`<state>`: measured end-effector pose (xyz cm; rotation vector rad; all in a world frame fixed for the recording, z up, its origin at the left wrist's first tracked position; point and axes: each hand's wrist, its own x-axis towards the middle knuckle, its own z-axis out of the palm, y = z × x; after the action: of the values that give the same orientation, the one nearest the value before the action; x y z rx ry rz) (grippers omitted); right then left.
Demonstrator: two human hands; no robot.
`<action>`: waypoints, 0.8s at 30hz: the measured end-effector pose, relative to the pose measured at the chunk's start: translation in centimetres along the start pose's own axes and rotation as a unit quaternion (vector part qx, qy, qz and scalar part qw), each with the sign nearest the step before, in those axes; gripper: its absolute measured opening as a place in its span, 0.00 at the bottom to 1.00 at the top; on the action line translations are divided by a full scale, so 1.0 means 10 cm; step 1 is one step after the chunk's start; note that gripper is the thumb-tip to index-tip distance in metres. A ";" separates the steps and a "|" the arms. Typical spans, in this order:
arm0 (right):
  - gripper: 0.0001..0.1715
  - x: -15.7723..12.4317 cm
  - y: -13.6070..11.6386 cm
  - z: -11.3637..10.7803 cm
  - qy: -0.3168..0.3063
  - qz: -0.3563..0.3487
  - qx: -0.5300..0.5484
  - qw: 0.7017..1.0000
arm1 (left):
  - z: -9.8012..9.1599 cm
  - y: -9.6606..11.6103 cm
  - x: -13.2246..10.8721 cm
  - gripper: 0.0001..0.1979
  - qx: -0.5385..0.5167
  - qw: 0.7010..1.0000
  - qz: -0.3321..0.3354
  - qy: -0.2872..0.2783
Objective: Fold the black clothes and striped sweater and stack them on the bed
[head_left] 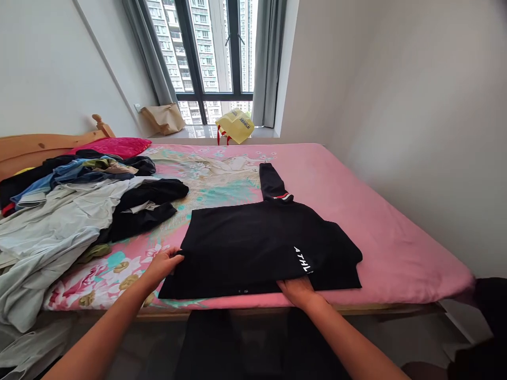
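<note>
A black garment with white lettering lies partly folded on the bed near its front edge. One sleeve with a red and white stripe points away toward the window. My left hand pinches the garment's left edge between thumb and fingers. At the near side, my right hand reaches under the upper layer below the lettering, and its fingers are hidden by the cloth.
A heap of clothes covers the left side of the bed, in front of a red pillow. A brown paper bag and a yellow bag are by the window. A wall stands at the right.
</note>
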<state>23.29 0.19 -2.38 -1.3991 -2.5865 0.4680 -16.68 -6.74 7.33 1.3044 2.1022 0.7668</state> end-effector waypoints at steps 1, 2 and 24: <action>0.22 0.00 -0.02 -0.02 -0.011 0.002 -0.004 1.000 | 0.03 -0.04 0.01 0.15 -0.018 1.000 -0.013 0.004; 0.22 -0.01 -0.05 -0.04 -0.017 0.007 -0.009 1.000 | 0.07 -0.06 0.03 0.16 -0.034 0.999 -0.022 0.011; 0.27 -0.11 0.02 -0.22 0.028 0.045 -0.066 0.996 | 0.34 -0.51 0.35 0.15 0.229 0.961 0.020 0.154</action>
<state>24.70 -0.23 -0.41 -1.5520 -2.5602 0.2701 -18.75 -4.80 0.86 1.5446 2.6225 0.5421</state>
